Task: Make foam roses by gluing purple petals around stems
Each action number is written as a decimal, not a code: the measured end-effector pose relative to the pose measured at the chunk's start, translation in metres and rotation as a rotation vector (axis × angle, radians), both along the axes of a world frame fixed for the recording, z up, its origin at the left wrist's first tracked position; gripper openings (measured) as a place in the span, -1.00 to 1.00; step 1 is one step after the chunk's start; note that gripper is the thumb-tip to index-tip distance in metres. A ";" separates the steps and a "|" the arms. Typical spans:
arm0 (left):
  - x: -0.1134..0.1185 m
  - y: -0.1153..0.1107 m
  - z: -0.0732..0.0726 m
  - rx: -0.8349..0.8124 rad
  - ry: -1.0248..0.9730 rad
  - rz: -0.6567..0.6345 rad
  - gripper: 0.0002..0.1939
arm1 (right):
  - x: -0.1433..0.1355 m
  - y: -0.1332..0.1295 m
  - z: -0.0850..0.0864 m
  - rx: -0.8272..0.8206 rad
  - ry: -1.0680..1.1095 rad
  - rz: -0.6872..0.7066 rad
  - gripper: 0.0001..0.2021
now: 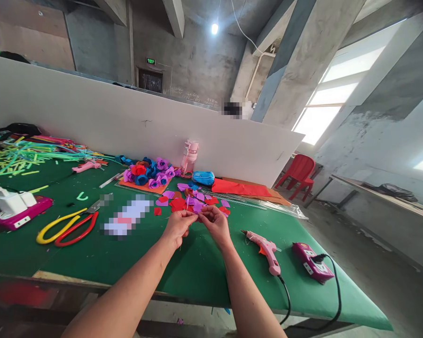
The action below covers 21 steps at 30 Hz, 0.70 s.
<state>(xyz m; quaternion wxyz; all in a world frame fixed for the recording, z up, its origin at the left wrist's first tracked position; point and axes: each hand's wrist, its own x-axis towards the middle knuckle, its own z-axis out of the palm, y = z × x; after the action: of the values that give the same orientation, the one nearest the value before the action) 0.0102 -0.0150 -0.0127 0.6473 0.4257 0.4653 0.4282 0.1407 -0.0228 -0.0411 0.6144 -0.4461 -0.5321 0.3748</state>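
My left hand (pixel 177 228) and my right hand (pixel 215 224) meet above the green table, thumbs and fingers pinched close together. At their fingertips is a small purple paper petal (pixel 198 207), partly covered by the fingers. Just beyond lie loose red, purple and blue paper petals, among them a red petal (pixel 178 204) and a purple petal (pixel 168 194). Farther back, finished-looking paper flowers (pixel 140 170) in purple, blue and red sit heaped on an orange sheet (pixel 158 188). A pink glue gun (pixel 266 249) rests to the right of my right hand.
Large scissors (pixel 72 226) with yellow and red handles lie left, near a magenta power strip (pixel 21 213). Another power strip (pixel 312 263) is at right. Red paper (pixel 241 188), a blue packet (pixel 203 177) and a pink bottle (pixel 190 157) stand before a white partition (pixel 127 115).
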 end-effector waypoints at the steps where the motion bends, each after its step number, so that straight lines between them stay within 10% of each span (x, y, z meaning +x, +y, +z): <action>1: 0.000 0.000 0.000 0.002 0.000 0.001 -0.72 | 0.000 0.000 0.000 -0.004 0.002 0.002 -0.75; 21: 0.000 -0.002 -0.001 0.001 -0.025 -0.013 -0.73 | 0.003 0.001 -0.002 -0.046 0.089 0.062 -0.75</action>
<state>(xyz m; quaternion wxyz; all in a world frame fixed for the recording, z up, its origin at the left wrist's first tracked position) 0.0102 -0.0165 -0.0140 0.6557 0.4237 0.4539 0.4295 0.1433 -0.0220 -0.0435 0.6150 -0.4263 -0.5089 0.4255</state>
